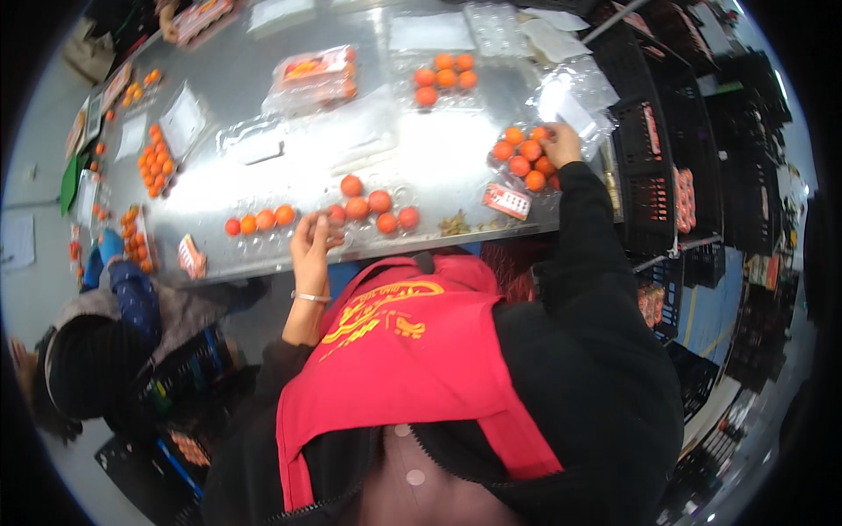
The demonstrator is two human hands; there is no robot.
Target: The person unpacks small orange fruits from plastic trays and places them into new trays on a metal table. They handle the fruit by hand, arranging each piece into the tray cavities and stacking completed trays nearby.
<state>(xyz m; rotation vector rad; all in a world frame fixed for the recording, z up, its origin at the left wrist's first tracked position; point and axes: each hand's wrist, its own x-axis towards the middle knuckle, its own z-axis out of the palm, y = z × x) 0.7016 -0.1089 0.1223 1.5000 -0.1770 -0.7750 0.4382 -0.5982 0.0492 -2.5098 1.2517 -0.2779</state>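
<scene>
My left hand [312,244] is at the near edge of a metal table, its fingertips against an orange-red tomato [336,213]; whether they grip it is hidden. Around that tomato, several others sit in a clear plastic tray [399,196], and to the left a row of tomatoes [265,218] lies in more clear plastic. On the right, my right hand [563,146] has its fingers closed around the edge of a tomato [539,133] at the top of a full cluster [529,150]. A printed label card [507,200] lies just below that cluster.
Another tray of tomatoes [446,79] and a wrapped pack [316,73] stand farther back. Clear empty trays [582,89] pile up at the right. Black crates [641,151] line the table's right side. At the left, a co-worker's blue-gloved hand [110,245] is beside tomatoes.
</scene>
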